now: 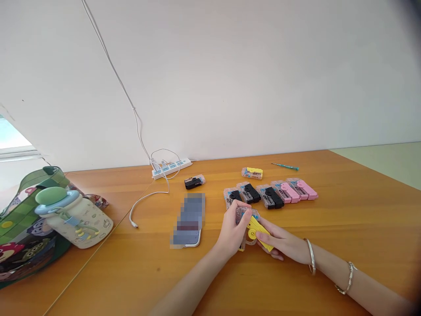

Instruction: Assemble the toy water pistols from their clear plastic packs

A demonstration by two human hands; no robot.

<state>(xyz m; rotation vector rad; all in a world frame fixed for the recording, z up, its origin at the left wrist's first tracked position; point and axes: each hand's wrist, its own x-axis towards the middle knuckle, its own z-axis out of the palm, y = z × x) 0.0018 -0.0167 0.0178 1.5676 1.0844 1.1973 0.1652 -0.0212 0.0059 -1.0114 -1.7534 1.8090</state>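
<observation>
Both my hands hold one yellow and clear plastic device [259, 232] above the table. My left hand [233, 226] grips its clear end, with thumb and fingers closed round it. My right hand [279, 240] holds the yellow part, the thumb pressed on it near a round yellow knob. Just behind my hands, black and clear devices [270, 196] lie in a row with pink and clear ones [303, 188]. Another yellow and clear device [252, 173] rests farther back. A single black and clear device [194, 181] lies to the left of it.
A phone [189, 221] with a blurred screen lies left of my hands. Behind it are a power strip [171, 168] and a white cable [144, 197]. A thin screwdriver [285, 166] is at the back right. On the left, a bottle [88, 224] leans by a green bag [19, 219].
</observation>
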